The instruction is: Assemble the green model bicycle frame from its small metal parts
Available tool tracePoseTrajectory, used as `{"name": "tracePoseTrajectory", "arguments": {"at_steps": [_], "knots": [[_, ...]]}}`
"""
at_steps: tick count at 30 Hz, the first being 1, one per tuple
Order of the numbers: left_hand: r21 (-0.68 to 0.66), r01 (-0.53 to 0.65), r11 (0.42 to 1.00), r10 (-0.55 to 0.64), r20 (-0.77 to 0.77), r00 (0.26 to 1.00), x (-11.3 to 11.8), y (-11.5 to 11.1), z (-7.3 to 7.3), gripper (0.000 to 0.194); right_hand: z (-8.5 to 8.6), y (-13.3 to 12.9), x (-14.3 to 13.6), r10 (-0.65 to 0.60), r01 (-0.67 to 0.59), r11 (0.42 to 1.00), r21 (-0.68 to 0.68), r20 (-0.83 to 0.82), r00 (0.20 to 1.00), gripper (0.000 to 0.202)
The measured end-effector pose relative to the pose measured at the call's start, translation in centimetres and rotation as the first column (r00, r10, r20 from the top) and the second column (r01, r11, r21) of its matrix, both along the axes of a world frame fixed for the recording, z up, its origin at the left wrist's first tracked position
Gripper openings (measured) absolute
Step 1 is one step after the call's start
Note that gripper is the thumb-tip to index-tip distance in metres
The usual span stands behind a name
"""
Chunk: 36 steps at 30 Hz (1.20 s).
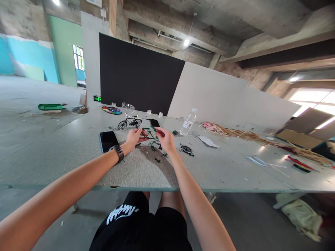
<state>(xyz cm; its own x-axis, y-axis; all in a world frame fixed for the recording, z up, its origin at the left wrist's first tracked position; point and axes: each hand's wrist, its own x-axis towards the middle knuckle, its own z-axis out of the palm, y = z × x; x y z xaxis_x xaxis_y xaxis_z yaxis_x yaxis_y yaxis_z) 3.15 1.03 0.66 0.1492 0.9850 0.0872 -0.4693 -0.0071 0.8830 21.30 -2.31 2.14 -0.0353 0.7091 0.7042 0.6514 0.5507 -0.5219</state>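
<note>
At the near side of the surface (125, 174), a small dark green piece (157, 160) lies by itself. Just beyond it, more small loose parts (153, 147) are scattered below the hands. To their right, a small black-rimmed wheel (186, 149) lies flat, and to the left is a blue-edged phone (108, 141), near the watch (118, 153) on the left wrist.

Above the loose parts, the left hand (134, 138) grips a green toy bicycle frame (148, 134) from its left side. The right hand (165, 139) is at its right, fingertips drawn together by a small green part (153, 128); whether they grip it, I cannot tell.

Farther back, a black model bicycle (130, 122) stands upright on the left, a second phone (155, 123) lies beyond the frame, and a clear bottle (188, 122) stands to the right. A colorful palette (112, 110) lies at the far left.
</note>
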Motion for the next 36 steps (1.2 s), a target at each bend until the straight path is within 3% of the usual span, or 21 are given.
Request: {"name": "tracePoseTrajectory", "arguments": {"at_steps": [11,36], "knots": [[0.013,0.023,1.000,-0.023,0.001,1.000,-0.2,-0.4,0.2,0.027,0.2,-0.6,-0.9,0.062,-0.055,0.998,-0.038,0.233,0.971,0.023],[-0.026,0.001,1.000,-0.002,-0.035,0.999,0.0,-0.2,0.1,0.021,0.1,-0.8,-1.1,0.122,-0.108,0.992,-0.066,0.281,0.952,0.023]]}}
